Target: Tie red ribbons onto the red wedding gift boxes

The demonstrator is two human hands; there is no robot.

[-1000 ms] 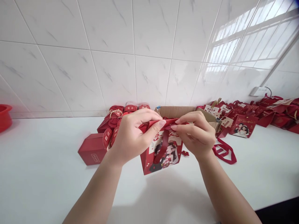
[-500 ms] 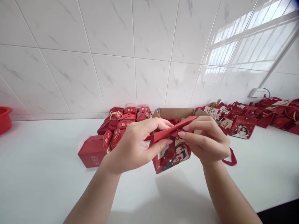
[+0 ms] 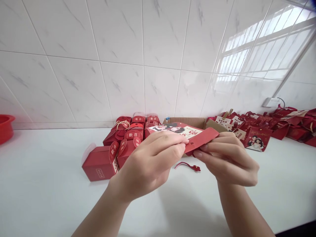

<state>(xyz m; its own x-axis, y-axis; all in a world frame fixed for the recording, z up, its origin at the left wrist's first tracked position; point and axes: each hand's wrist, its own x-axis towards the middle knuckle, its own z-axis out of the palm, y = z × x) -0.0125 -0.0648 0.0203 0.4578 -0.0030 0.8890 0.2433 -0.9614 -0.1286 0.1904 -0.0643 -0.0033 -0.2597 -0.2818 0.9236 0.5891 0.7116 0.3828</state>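
Our left hand (image 3: 150, 158) grips the red illustrated gift box (image 3: 170, 126), tilted above the counter (image 3: 49, 197); our right hand (image 3: 232, 158) works beneath its top flap (image 3: 203, 138), though we cannot tell what it pinches. We seem to be threading the flap's hole; the next move calls for a steady flap.

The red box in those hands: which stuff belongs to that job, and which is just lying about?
In the job:
red box, in the left hand and right hand
maybe the flower-tipped ribbon
maybe the cardboard carton

Apparently lying about:
red tub
white socket block
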